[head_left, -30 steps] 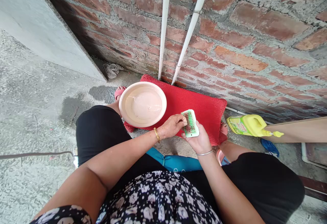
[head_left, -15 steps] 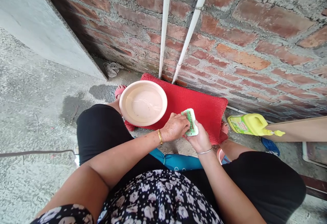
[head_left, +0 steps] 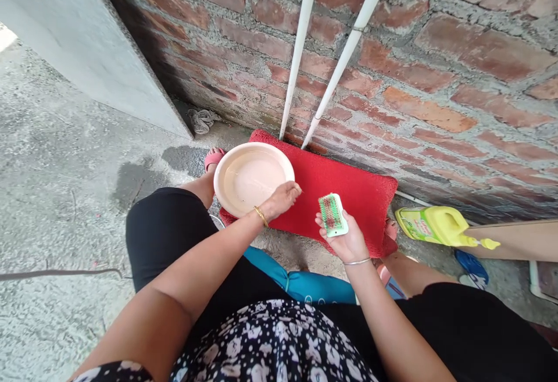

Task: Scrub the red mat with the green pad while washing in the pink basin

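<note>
A scrub brush (head_left: 332, 214) with a white body and green bristles lies bristles-up in my right hand (head_left: 351, 242), whose fingers wrap round its edges. Reddish fluff shows among the bristles. My left hand (head_left: 283, 199) is closed, its fingertips pressed together beside the rim of the pale pink basin (head_left: 221, 193); what they pinch, if anything, is too small to make out. Water stands in the basin. Beneath both hands spreads a red mat (head_left: 349, 181), with the basin resting on its left end.
A yellow jug (head_left: 436, 224) stands on the right by a brown board (head_left: 518, 239). Two white pipes (head_left: 335, 79) run down the brick wall (head_left: 436, 114). At the left leans a grey slab (head_left: 108, 68), with a rag (head_left: 203, 120) near its foot. Teal cloth (head_left: 318, 286) lies between my legs.
My left hand has moved off the bristles, leftward to the basin's rim. The brush stays in my right hand, its bristles now uncovered. The whole view has shifted slightly.
</note>
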Demonstrator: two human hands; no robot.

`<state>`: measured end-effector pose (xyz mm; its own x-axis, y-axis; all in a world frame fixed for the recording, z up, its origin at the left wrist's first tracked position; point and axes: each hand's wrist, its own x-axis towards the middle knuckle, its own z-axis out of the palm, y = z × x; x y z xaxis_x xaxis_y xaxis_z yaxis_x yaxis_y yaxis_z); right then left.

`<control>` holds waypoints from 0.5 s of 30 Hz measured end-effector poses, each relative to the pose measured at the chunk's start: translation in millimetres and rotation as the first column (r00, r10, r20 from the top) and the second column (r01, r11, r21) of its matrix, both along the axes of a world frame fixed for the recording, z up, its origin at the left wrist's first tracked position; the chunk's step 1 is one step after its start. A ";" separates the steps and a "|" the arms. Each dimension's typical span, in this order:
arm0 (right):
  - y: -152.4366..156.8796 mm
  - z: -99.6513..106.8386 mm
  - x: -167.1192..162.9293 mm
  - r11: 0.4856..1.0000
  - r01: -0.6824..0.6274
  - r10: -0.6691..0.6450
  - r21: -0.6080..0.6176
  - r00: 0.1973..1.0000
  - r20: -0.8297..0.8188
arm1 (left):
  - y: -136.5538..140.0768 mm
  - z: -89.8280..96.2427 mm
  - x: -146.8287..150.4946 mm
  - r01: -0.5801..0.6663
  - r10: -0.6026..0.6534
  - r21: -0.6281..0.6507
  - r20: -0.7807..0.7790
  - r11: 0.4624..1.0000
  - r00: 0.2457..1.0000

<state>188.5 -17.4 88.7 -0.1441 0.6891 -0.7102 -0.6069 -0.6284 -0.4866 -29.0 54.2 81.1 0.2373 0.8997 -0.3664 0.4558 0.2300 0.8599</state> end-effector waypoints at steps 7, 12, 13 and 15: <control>30.5 -57.3 12.7 0.999 0.029 -0.047 0.044 0.849 0.527 | 51.1 -49.3 -62.1 -0.084 -0.008 -0.111 -0.645 0.990 0.764; 56.6 -93.5 14.8 0.974 -0.222 0.033 0.040 0.319 0.947 | 45.5 -72.9 -62.4 -0.048 -0.117 -0.199 -0.735 0.979 0.668; 61.7 -99.0 14.4 0.958 -0.288 0.056 0.001 0.189 0.980 | 45.0 -75.7 -60.5 -0.036 -0.136 -0.212 -0.738 0.977 0.661; 69.1 -108.3 13.2 0.913 -0.396 0.095 -0.094 -0.017 0.995 | 45.6 -78.9 -57.7 -0.015 -0.165 -0.230 -0.741 0.973 0.651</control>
